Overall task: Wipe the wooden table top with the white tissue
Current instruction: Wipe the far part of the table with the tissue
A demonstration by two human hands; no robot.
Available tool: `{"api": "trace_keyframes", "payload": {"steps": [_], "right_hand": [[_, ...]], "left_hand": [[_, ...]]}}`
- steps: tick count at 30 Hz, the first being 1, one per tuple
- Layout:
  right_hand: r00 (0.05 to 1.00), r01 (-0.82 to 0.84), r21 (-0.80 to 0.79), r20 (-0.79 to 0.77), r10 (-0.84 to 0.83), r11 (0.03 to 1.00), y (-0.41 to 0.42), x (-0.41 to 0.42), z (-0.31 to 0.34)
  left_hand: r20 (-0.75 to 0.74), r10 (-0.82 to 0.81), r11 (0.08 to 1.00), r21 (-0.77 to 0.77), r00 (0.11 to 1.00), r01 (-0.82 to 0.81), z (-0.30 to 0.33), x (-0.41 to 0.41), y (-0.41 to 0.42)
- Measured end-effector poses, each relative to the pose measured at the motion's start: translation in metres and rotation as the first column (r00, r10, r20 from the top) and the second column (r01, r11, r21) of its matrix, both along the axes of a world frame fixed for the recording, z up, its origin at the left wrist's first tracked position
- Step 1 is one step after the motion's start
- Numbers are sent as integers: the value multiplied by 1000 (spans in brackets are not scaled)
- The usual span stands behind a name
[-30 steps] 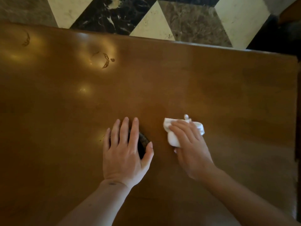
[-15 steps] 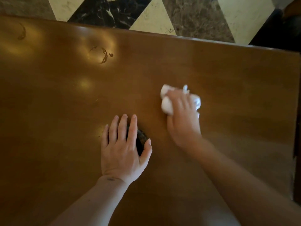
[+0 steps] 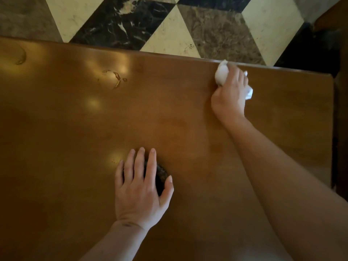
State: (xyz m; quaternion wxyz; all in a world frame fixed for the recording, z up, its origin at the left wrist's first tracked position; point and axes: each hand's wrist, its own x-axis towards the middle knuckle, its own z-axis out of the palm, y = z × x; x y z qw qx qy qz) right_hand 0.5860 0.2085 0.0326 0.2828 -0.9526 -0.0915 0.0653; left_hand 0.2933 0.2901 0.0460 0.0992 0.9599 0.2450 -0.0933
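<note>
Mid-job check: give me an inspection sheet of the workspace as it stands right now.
Surface: wooden table top, glossy, with light glare patches.
Job's things: white tissue, crumpled, at the far edge.
Clutter: ring-shaped wet mark far left; a fainter mark at the left edge; dark round hole partly under the left hand.
Grippers: right hand pressing the tissue down; left hand flat on the table, fingers spread.
Cables: nothing seen.
Surroundings: patterned marble floor beyond the table.
</note>
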Motion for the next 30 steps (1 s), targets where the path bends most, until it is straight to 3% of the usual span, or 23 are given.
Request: {"api": "trace_keyframes", "payload": {"steps": [3,11,17,30], "right_hand": [[1000,0,-9,8,0,1000,22,4,-5],[907,-410,27,-95,411,912,-30,-149,6],[900,-423,71,-83,428,903,-36,-169,-1],[917,-369,81,197,348,926,10,-145,-25]], "left_hand": [[2,-1,1000,4,1000,1,-1,0,-1],[15,-9,1000,29,1000,8,-3,0,0],[3,-10,999,37,1000,10,1,2,1],[41,12,999,45,999,-14,0,0,-4]]}}
